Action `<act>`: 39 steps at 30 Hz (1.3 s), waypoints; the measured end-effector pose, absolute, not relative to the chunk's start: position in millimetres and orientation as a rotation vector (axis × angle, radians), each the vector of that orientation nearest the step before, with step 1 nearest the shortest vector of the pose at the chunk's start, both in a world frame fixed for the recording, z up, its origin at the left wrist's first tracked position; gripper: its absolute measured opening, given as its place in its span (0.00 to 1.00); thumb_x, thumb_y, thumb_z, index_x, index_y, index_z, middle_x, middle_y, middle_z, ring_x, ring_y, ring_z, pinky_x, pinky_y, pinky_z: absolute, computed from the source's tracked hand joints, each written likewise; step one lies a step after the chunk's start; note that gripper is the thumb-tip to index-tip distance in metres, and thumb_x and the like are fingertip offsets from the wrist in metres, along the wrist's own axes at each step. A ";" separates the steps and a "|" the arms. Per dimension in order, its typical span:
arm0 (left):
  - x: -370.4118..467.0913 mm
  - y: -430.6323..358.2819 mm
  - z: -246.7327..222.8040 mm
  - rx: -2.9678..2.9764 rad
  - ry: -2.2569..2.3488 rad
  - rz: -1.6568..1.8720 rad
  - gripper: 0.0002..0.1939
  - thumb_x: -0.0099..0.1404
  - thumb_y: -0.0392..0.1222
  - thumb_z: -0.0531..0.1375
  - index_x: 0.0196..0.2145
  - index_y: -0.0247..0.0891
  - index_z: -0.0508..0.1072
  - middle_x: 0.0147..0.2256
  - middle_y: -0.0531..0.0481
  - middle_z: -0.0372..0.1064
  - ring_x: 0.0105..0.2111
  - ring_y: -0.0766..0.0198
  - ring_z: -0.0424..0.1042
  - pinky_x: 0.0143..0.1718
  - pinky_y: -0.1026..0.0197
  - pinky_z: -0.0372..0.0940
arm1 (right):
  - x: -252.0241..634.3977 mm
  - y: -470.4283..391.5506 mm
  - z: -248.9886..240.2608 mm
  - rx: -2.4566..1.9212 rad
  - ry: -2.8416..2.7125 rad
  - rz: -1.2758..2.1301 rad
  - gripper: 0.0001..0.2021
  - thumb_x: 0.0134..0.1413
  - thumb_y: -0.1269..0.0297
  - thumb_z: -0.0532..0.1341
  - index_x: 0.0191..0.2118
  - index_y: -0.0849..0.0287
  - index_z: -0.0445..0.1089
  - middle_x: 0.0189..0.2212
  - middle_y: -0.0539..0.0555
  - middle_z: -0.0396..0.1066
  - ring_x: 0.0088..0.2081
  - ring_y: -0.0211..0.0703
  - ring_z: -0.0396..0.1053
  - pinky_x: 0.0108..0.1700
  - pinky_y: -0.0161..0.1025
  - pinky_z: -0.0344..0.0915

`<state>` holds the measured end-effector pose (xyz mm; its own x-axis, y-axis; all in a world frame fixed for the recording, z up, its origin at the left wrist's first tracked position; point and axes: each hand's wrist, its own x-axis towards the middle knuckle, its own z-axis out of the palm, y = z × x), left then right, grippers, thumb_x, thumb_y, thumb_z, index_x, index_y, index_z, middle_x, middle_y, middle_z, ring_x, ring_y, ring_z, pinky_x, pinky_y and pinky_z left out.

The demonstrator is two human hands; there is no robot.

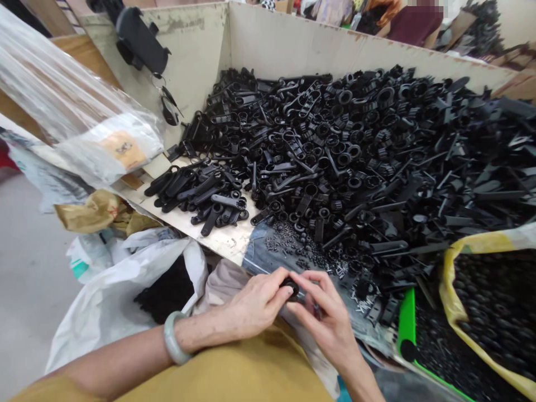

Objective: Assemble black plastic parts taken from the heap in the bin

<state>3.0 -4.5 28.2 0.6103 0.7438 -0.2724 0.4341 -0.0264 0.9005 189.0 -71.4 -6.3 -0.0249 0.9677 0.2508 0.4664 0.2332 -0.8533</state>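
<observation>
My left hand (259, 298), with a pale bangle (175, 338) on its wrist, pinches a small black ring-shaped plastic part (290, 287) close to my body. My right hand (324, 310) meets it from the other side, fingers bent and fingertips at the same part; its thumb and fingers partly hide what lies between them. Just beyond the hands, small black pieces and metal pins (310, 251) are scattered on a dark sheet (262, 251). A large heap of black plastic parts (335, 145), many with ring ends, fills the bin behind.
Black handle-like parts (201, 192) lie in a group at the front left. A white sack (96, 301) with black pieces stands lower left. At right are a yellow-rimmed sack (450, 285) and a green-edged tray (407, 321). A person (412, 25) is beyond the bin wall (335, 44).
</observation>
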 end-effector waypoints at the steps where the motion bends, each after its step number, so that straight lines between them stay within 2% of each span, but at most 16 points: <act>1: 2.6 -4.6 30.4 1.632 0.964 0.342 0.09 0.74 0.43 0.51 0.41 0.42 0.70 0.32 0.52 0.67 0.33 0.59 0.67 0.38 0.58 0.59 | 189.5 -73.1 -6.4 -1.376 -1.562 0.808 0.24 0.65 0.61 0.65 0.65 0.46 0.68 0.45 0.55 0.72 0.26 0.34 0.68 0.26 0.32 0.72; 2: 2.2 -4.7 32.7 1.599 0.925 0.355 0.09 0.74 0.43 0.51 0.44 0.42 0.71 0.33 0.52 0.68 0.33 0.60 0.67 0.38 0.58 0.60 | 188.9 -74.7 -6.7 -1.379 -1.506 0.857 0.25 0.66 0.59 0.64 0.67 0.47 0.66 0.46 0.55 0.74 0.29 0.36 0.71 0.29 0.34 0.74; 4: 1.0 -5.2 35.8 1.515 0.812 0.372 0.12 0.75 0.43 0.51 0.49 0.41 0.71 0.32 0.52 0.68 0.31 0.62 0.65 0.36 0.60 0.61 | 183.9 -76.5 -7.0 -1.371 -1.449 0.852 0.23 0.69 0.57 0.61 0.66 0.48 0.67 0.50 0.56 0.77 0.40 0.43 0.77 0.40 0.38 0.77; 7: -3.2 -6.2 32.3 1.440 0.738 0.439 0.14 0.76 0.44 0.51 0.52 0.40 0.72 0.34 0.50 0.71 0.31 0.63 0.66 0.36 0.61 0.64 | 171.8 -71.7 -6.0 -1.390 -1.451 0.781 0.17 0.71 0.59 0.58 0.60 0.49 0.74 0.53 0.57 0.78 0.52 0.49 0.76 0.53 0.43 0.74; 9: -8.3 -6.4 24.6 1.511 0.826 0.507 0.15 0.76 0.44 0.51 0.54 0.41 0.73 0.40 0.47 0.74 0.36 0.59 0.70 0.43 0.58 0.66 | 165.7 -63.1 -4.9 -1.401 -1.466 0.809 0.17 0.71 0.60 0.56 0.60 0.51 0.74 0.53 0.57 0.78 0.51 0.48 0.76 0.53 0.43 0.74; 12: -16.8 -5.5 12.6 1.741 1.025 0.562 0.17 0.74 0.40 0.52 0.57 0.44 0.74 0.48 0.43 0.75 0.46 0.52 0.72 0.53 0.52 0.64 | 161.9 -48.4 -6.1 -1.407 -1.483 0.946 0.20 0.69 0.58 0.59 0.62 0.52 0.72 0.50 0.57 0.77 0.39 0.42 0.76 0.43 0.39 0.75; 14: -20.4 -4.9 9.0 1.847 1.083 0.566 0.20 0.73 0.37 0.53 0.59 0.45 0.73 0.51 0.41 0.74 0.51 0.49 0.71 0.59 0.47 0.61 | 160.0 -41.6 -9.5 -1.441 -1.409 1.017 0.20 0.67 0.55 0.60 0.60 0.54 0.74 0.46 0.56 0.77 0.33 0.40 0.73 0.37 0.37 0.74; 16: -21.5 -3.9 10.0 1.811 1.105 0.572 0.23 0.72 0.36 0.54 0.63 0.45 0.69 0.56 0.41 0.71 0.57 0.48 0.68 0.63 0.46 0.57 | 156.6 -37.7 -13.5 -1.449 -1.307 1.070 0.18 0.67 0.53 0.61 0.55 0.57 0.77 0.42 0.56 0.78 0.35 0.42 0.74 0.40 0.38 0.74; 18: -21.2 -1.2 13.6 1.658 1.135 0.532 0.25 0.70 0.37 0.56 0.64 0.44 0.66 0.60 0.42 0.69 0.60 0.50 0.67 0.63 0.47 0.58 | 153.3 -35.2 -15.7 -1.413 -1.254 1.133 0.18 0.67 0.52 0.61 0.52 0.57 0.78 0.42 0.56 0.79 0.39 0.45 0.75 0.43 0.40 0.74; 20: -21.3 3.0 16.7 1.513 1.161 0.434 0.25 0.67 0.37 0.59 0.61 0.44 0.66 0.56 0.43 0.71 0.57 0.50 0.69 0.58 0.50 0.63 | 152.5 -32.4 -15.2 -1.385 -1.255 1.161 0.17 0.67 0.53 0.61 0.53 0.56 0.78 0.42 0.55 0.80 0.41 0.46 0.76 0.44 0.40 0.74; 22: -21.8 7.0 17.4 1.450 1.147 0.314 0.23 0.65 0.39 0.61 0.57 0.43 0.68 0.45 0.47 0.75 0.48 0.53 0.73 0.47 0.54 0.66 | 155.3 -28.7 -12.6 -1.389 -1.298 1.115 0.16 0.67 0.54 0.61 0.51 0.55 0.79 0.40 0.54 0.79 0.39 0.44 0.75 0.43 0.39 0.72; 25: -20.8 9.1 13.5 1.343 1.056 0.219 0.18 0.62 0.38 0.62 0.51 0.40 0.69 0.30 0.56 0.69 0.30 0.62 0.69 0.32 0.61 0.61 | 163.5 -23.2 -8.1 -1.419 -1.381 0.984 0.13 0.66 0.56 0.62 0.45 0.55 0.82 0.36 0.54 0.76 0.37 0.43 0.74 0.39 0.37 0.70; 27: -18.4 8.5 9.9 1.218 1.009 0.232 0.18 0.61 0.37 0.61 0.49 0.38 0.67 0.25 0.59 0.65 0.25 0.67 0.63 0.28 0.62 0.57 | 168.9 -21.5 -6.7 -1.432 -1.433 0.968 0.14 0.67 0.56 0.61 0.44 0.56 0.82 0.37 0.55 0.76 0.38 0.43 0.74 0.39 0.37 0.69; 30: -15.0 8.0 7.0 1.054 0.996 0.313 0.19 0.59 0.38 0.63 0.48 0.39 0.64 0.25 0.61 0.66 0.23 0.69 0.64 0.27 0.63 0.56 | 174.3 -22.2 -7.5 -1.449 -1.488 1.019 0.15 0.68 0.56 0.60 0.45 0.56 0.82 0.36 0.54 0.76 0.37 0.42 0.73 0.39 0.37 0.67; 33: -14.0 8.9 7.5 0.973 0.982 0.352 0.21 0.57 0.39 0.65 0.46 0.39 0.62 0.24 0.61 0.67 0.23 0.69 0.65 0.28 0.64 0.58 | 175.5 -24.1 -9.1 -1.468 -1.500 1.053 0.14 0.66 0.56 0.61 0.45 0.56 0.82 0.30 0.51 0.74 0.32 0.40 0.70 0.34 0.36 0.64; 39: -12.9 7.8 9.8 0.940 0.873 0.255 0.19 0.61 0.45 0.64 0.45 0.37 0.63 0.27 0.52 0.74 0.27 0.65 0.73 0.33 0.60 0.66 | 169.3 -26.0 -11.5 -1.462 -1.418 1.013 0.14 0.65 0.57 0.62 0.41 0.58 0.83 0.27 0.51 0.72 0.29 0.39 0.69 0.32 0.35 0.64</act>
